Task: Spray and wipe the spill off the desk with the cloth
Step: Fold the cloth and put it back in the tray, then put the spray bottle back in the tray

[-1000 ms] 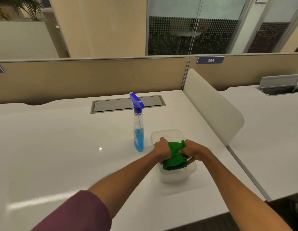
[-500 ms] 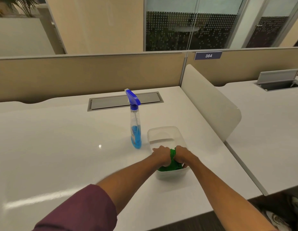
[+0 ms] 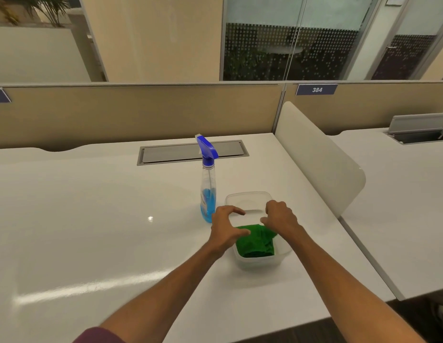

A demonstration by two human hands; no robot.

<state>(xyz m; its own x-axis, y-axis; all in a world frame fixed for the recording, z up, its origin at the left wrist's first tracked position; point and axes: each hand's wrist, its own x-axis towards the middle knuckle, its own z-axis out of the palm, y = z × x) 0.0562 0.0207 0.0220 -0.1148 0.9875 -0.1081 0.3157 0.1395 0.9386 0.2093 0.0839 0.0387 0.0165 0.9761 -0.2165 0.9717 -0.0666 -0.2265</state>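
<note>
Now both hands are hovering over the clear tub (image 3: 259, 262) on the tabletop (image 3: 91, 219): left hand (image 3: 226, 227) spread, right hand (image 3: 280, 217) loosely curled, neither gripping. Green cloth (image 3: 256, 242) is lying bunched directly beneath them; spray bottle (image 3: 208, 184) is standing just left, nearer the left hand.

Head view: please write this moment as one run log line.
left hand: open, at container rim | right hand: open above green cloth | cloth: in clear plastic container | spray bottle: upright, untouched
</note>
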